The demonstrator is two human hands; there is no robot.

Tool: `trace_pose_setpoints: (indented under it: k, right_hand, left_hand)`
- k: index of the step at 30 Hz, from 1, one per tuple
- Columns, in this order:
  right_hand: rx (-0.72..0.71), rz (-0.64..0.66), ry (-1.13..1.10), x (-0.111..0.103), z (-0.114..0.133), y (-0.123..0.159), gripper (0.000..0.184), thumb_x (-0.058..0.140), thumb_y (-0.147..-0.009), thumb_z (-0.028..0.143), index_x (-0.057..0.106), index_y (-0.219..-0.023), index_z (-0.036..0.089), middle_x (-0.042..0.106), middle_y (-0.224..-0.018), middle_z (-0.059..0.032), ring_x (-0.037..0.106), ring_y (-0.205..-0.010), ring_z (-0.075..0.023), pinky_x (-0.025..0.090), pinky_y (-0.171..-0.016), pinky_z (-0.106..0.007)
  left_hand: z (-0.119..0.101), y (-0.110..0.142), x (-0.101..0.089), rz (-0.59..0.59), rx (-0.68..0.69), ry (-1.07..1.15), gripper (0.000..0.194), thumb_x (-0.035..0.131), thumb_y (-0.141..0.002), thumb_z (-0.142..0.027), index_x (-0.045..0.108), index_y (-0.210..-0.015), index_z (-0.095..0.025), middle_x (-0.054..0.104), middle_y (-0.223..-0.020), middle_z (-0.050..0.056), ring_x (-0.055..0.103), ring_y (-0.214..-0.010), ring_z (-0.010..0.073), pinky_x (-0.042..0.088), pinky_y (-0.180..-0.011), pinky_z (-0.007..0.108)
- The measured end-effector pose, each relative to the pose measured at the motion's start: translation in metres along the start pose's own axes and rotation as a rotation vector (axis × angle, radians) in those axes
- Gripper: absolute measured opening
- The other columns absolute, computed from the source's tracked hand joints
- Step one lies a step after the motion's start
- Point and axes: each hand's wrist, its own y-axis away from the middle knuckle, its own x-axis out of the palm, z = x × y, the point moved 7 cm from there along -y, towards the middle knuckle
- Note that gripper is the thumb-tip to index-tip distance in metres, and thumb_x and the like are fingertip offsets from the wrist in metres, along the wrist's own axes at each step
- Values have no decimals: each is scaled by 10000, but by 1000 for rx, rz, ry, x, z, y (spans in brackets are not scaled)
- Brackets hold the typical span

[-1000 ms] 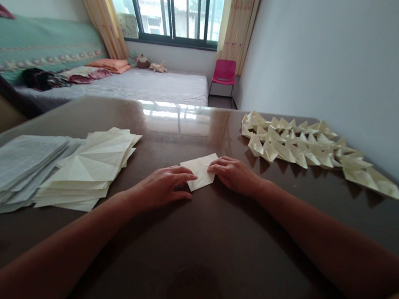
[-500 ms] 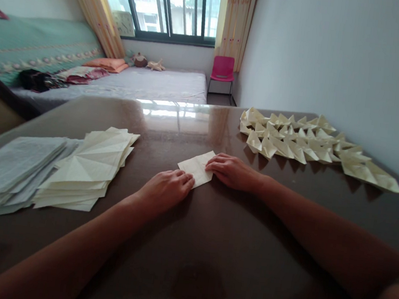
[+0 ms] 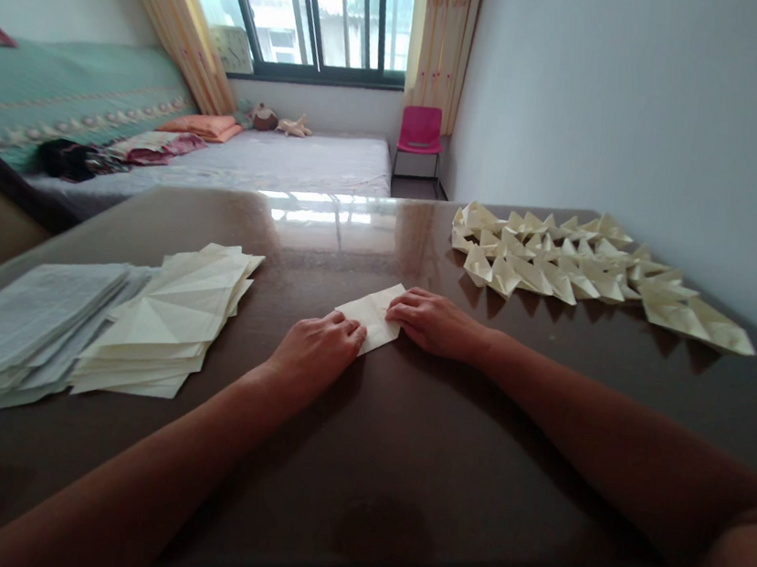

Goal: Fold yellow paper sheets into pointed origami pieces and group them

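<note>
A small folded piece of cream paper [image 3: 376, 311] lies on the brown tabletop in front of me. My left hand [image 3: 324, 346] is closed at its left edge, fingers bent together and pressed onto the paper. At the opposite edge my right hand [image 3: 430, 321] is closed too, with its fingertips gripping the paper's right side. The thumbs and parts of the paper's edges are hidden by the fingers. Left of my hands is a stack of creased cream sheets [image 3: 171, 318], opened out and overlapping.
Folded cream paper pieces [image 3: 547, 263] stand in several rows at the back right, near the wall. A pile of greyish paper sheets [image 3: 22, 313] sits at the far left of the glossy table [image 3: 329, 461]. Beyond are a bed [image 3: 317, 161] and a pink chair [image 3: 421, 132].
My left fingers have moved slightly up and inward over the paper's left edge. The right hand stays almost in place. The view has shifted a little.
</note>
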Motion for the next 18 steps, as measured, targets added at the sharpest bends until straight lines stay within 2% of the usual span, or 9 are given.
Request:
trace_pose_setpoints:
  k: [2, 4, 8, 10, 12, 14, 16, 18]
  right_hand:
    - [5, 8, 13, 0, 1, 0, 252, 454, -868, 104, 647, -1023, 154, 645, -1060, -95, 540, -1009, -181, 408, -944, -328]
    - [9, 17, 27, -1, 2, -1, 243, 457, -870, 109, 648, -1013, 153, 644, -1053, -95, 542, -1000, -182, 405, -943, -328]
    - [14, 20, 39, -1, 4, -2, 224, 452, -879, 118, 651, -977, 146, 647, -1026, -100, 543, -977, -177, 408, -927, -316]
    - [17, 18, 43, -1, 3, -2, 223, 448, -884, 122, 651, -973, 144, 648, -1023, -100, 541, -977, -178, 407, -925, -315]
    - [17, 20, 43, -1, 3, -1, 223, 450, -888, 135, 651, -984, 144, 647, -1031, -101, 541, -981, -182, 412, -915, -317]
    - [2, 32, 28, -2, 5, 0, 218, 472, -891, 176, 647, -1018, 146, 645, -1043, -100, 545, -986, -187, 421, -900, -315]
    - [-25, 41, 0, -4, 8, 1, 245, 517, -885, 245, 633, -1077, 147, 642, -1069, -100, 547, -1004, -191, 426, -899, -313]
    - [-61, 46, -26, -6, 12, 1, 301, 552, -873, 294, 612, -1128, 147, 639, -1100, -99, 548, -1025, -190, 421, -918, -311]
  left_hand:
    - [2, 2, 0, 19, 27, 41, 209, 491, -917, -295, 644, -1020, -198, 701, -971, 67, 623, -943, 214, 513, -706, 281]
    - [4, 3, 1, 48, 33, 47, 224, 506, -910, -322, 643, -1036, -198, 704, -968, 58, 635, -918, 213, 508, -700, 282]
    - [-2, 1, 0, 51, 12, -56, 211, 493, -882, -130, 641, -1029, -165, 701, -956, 75, 641, -875, 225, 494, -638, 286]
    - [-5, -1, 0, 30, 13, -78, 216, 494, -866, -92, 648, -996, -169, 700, -944, 74, 635, -888, 229, 492, -628, 282]
    - [-2, -2, -1, 0, -12, -49, 193, 485, -894, -150, 658, -969, -190, 701, -927, 63, 631, -894, 222, 494, -632, 277]
    - [6, -1, 0, -39, -36, 10, 216, 468, -928, -278, 663, -995, -215, 705, -946, 48, 628, -903, 214, 506, -668, 283]
    - [11, 1, 0, -66, -10, 72, 296, 473, -923, -405, 653, -1076, -226, 703, -1017, 43, 623, -939, 211, 517, -747, 302]
    - [13, 5, 0, -71, 47, 117, 368, 493, -903, -454, 626, -1156, -222, 685, -1108, 45, 615, -994, 214, 513, -825, 319]
